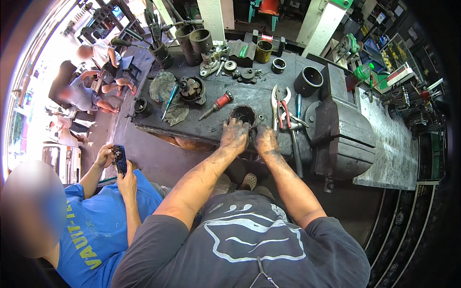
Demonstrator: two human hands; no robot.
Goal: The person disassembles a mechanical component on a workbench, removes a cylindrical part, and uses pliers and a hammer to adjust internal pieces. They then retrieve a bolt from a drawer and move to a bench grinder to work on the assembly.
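A dark, greasy round metal housing [243, 114] with an open top stands at the front edge of the workbench. Around its near left side curl the blackened fingers of my left hand [234, 136]. My right hand [266, 140] is closed against its right side, with the fingertips partly hidden. A small ring-shaped part [260, 117] lies just beyond my right fingers. To the left rests a red-handled screwdriver [216, 105]. Locking pliers [275, 106], red-handled pliers [284, 102] and a hammer [295, 149] lie to the right.
A large bench vise [343, 139] fills the bench's right end. Farther back are a dark motor part [192, 90], a rag [165, 103], metal cylinders [308, 80] and a green-capped bottle [360, 73]. A person in blue [103, 211] holds a phone [119, 158] close on my left.
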